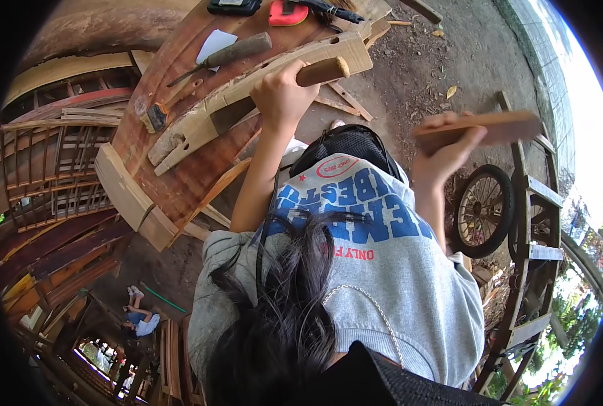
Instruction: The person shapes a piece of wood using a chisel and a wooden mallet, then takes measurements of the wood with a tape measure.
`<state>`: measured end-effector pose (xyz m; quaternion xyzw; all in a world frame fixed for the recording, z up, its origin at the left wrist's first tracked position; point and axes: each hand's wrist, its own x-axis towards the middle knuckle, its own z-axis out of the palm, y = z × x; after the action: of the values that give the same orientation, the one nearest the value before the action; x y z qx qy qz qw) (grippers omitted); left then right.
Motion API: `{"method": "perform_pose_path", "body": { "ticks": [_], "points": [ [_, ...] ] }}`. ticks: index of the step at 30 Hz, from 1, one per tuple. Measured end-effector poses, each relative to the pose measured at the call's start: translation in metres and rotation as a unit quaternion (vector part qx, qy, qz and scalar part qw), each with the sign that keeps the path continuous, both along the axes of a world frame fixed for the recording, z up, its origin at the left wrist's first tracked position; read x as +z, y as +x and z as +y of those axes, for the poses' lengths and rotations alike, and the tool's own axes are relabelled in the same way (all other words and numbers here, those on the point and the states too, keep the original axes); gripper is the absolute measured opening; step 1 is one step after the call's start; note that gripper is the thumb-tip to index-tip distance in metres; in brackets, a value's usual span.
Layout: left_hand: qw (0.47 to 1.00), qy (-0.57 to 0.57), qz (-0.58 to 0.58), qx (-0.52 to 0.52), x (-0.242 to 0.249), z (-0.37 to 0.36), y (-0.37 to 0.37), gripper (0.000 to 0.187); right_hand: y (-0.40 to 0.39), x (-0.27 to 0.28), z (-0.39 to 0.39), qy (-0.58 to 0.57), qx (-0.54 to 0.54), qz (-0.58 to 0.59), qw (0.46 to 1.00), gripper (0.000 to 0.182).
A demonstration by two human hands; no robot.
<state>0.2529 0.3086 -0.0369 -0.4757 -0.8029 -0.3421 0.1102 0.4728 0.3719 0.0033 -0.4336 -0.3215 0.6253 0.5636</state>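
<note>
My left hand [284,95] is closed around a chisel; its wooden handle [325,71] sticks out to the right and its wide blade [231,116] lies against a long pale wooden piece [210,101] with holes and notches. That piece lies along a reddish wooden bench [142,152]. Off to the right, in the air, my right hand [445,152] grips a flat brown wooden block [477,128], thumb on the near side and fingers behind. The block's far end is blurred. A gap separates block and chisel handle.
On the bench lie another wooden-handled tool [240,51], a brush [156,116], a white paper [217,47] and a red object [288,12]. A wheel [484,211] and a wooden frame [544,252] stand right. Another person [141,321] is far off at lower left.
</note>
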Motion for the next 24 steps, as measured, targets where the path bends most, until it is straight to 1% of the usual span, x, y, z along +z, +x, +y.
{"method": "perform_pose_path", "body": {
  "ticks": [1, 2, 3, 4, 5, 7, 8, 9, 10, 11, 12, 13, 15, 16, 17, 18, 19, 21, 22, 23, 24],
  "points": [
    [1.000, 0.003, -0.007, -0.001, 0.001, -0.001, -0.001, 0.020, -0.001, -0.018, -0.022, 0.009, 0.114, -0.059, 0.992, 0.045],
    [1.000, 0.003, -0.005, -0.001, 0.000, -0.004, -0.005, 0.020, 0.001, -0.026, -0.031, 0.009, 0.115, -0.057, 0.992, 0.045],
    [1.000, 0.001, 0.006, 0.027, -0.002, -0.011, -0.012, 0.019, 0.003, -0.032, -0.040, -0.036, 0.210, -0.178, 0.961, 0.047],
    [0.998, -0.001, 0.015, 0.054, -0.004, -0.034, -0.054, 0.017, -0.043, -0.021, -0.062, -0.082, 0.300, -0.296, 0.903, 0.048],
    [0.998, -0.001, 0.015, 0.053, -0.004, -0.038, -0.057, 0.017, -0.039, 0.008, -0.040, -0.095, 0.310, -0.181, 0.929, 0.048],
    [0.998, 0.034, -0.002, 0.047, -0.002, -0.050, -0.060, 0.013, -0.028, 0.017, -0.011, -0.045, 0.162, -0.070, 0.983, 0.049],
    [0.998, 0.040, -0.006, 0.044, 0.000, -0.052, -0.059, 0.011, -0.037, 0.015, -0.018, -0.045, 0.161, -0.071, 0.983, 0.049],
    [0.998, 0.041, -0.008, 0.043, 0.000, -0.055, -0.058, 0.011, -0.054, 0.010, -0.033, -0.037, 0.047, 0.000, 0.998, 0.050],
    [0.999, 0.037, -0.014, 0.036, 0.000, -0.058, -0.057, 0.011, -0.065, 0.002, -0.046, -0.029, -0.067, 0.071, 0.995, 0.051],
    [0.999, 0.034, -0.019, 0.030, 0.002, -0.058, -0.055, 0.011, -0.055, -0.018, -0.070, -0.011, 0.149, -0.022, 0.988, 0.057],
    [0.999, 0.022, -0.028, 0.038, 0.006, -0.063, -0.054, 0.010, -0.069, -0.020, -0.095, -0.097, 0.269, -0.233, 0.929, 0.060],
    [0.999, 0.019, -0.026, 0.035, 0.007, -0.069, -0.061, 0.010, -0.066, -0.007, -0.097, -0.202, 0.442, -0.109, 0.867, 0.061],
    [0.998, 0.060, -0.022, 0.019, 0.009, -0.081, -0.076, 0.008, -0.067, -0.002, -0.088, -0.123, 0.331, -0.173, 0.919, 0.050],
    [0.997, 0.057, -0.034, 0.025, 0.007, -0.087, -0.079, 0.007, -0.058, 0.001, -0.071, -0.112, 0.284, -0.161, 0.938, 0.041],
    [0.997, 0.056, -0.036, 0.027, 0.006, -0.092, -0.081, 0.007, -0.061, 0.011, -0.061, -0.102, 0.174, -0.057, 0.978, 0.038],
    [0.998, 0.046, -0.032, 0.027, 0.007, -0.095, -0.081, 0.008, -0.066, 0.011, -0.058, -0.071, 0.088, 0.017, 0.993, 0.040],
    [0.999, 0.038, -0.029, 0.026, 0.008, -0.097, -0.082, 0.008, -0.071, 0.010, -0.058, -0.038, 0.002, 0.091, 0.995, 0.042],
    [0.998, 0.038, -0.036, 0.029, 0.012, -0.100, -0.081, 0.010, -0.087, -0.005, -0.106, -0.020, 0.136, -0.010, 0.990, 0.046],
    [0.998, 0.034, -0.040, 0.033, 0.014, -0.101, -0.080, 0.012, -0.092, -0.007, -0.124, -0.075, 0.294, -0.089, 0.949, 0.047],
    [0.998, 0.029, -0.045, 0.033, 0.015, -0.104, -0.081, 0.015, -0.094, -0.009, -0.136, -0.130, 0.439, -0.164, 0.874, 0.047],
    [0.995, 0.066, -0.062, 0.044, 0.010, -0.108, -0.091, 0.016, -0.095, -0.005, -0.138, -0.147, 0.384, -0.208, 0.888, 0.046]
  ]
}}
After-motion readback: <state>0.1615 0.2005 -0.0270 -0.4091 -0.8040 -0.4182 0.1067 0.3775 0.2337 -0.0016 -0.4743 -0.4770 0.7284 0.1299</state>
